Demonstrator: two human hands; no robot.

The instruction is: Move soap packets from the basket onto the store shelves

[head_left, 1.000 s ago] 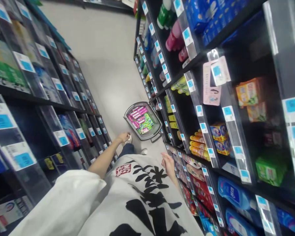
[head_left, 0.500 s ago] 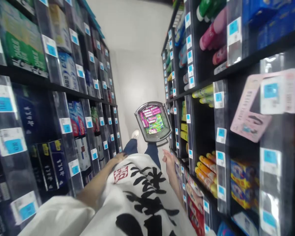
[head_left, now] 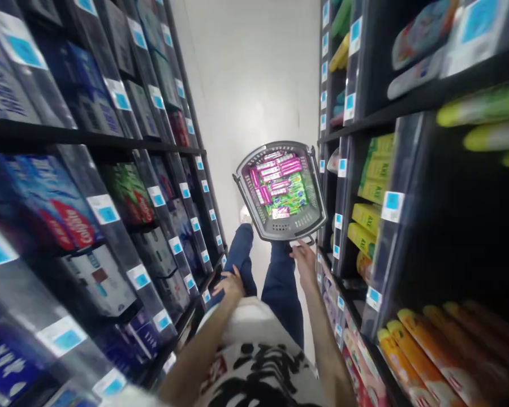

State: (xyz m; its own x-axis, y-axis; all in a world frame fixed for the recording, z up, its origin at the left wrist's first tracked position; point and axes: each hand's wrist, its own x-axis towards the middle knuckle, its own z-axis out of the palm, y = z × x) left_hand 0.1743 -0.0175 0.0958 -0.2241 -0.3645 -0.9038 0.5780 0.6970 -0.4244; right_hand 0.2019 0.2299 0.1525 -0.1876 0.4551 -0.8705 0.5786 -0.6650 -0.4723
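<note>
A grey shopping basket (head_left: 308, 221) sits on the aisle floor ahead of my legs, filled with pink and green boxes (head_left: 280, 183). My right hand (head_left: 304, 261) reaches down just below the basket's near rim and its handle, fingers stretched out; nothing shows in it. My left hand (head_left: 229, 282) hangs by my left thigh with fingers loosely apart, holding nothing. My blue trousers (head_left: 280, 282) and a white shoe (head_left: 245, 215) show beneath.
Tall dark shelves line both sides of the narrow aisle. Boxed toothpaste (head_left: 63, 209) fills the left shelves; yellow-green boxes (head_left: 371, 186) and orange tubes (head_left: 424, 362) sit on the right. The pale floor (head_left: 254, 85) runs on beyond the basket.
The view has swung to look straight down the aisle and the basket appears closer. My right hand has moved up to the basket's near rim; my left hand has dropped back to my thigh.
</note>
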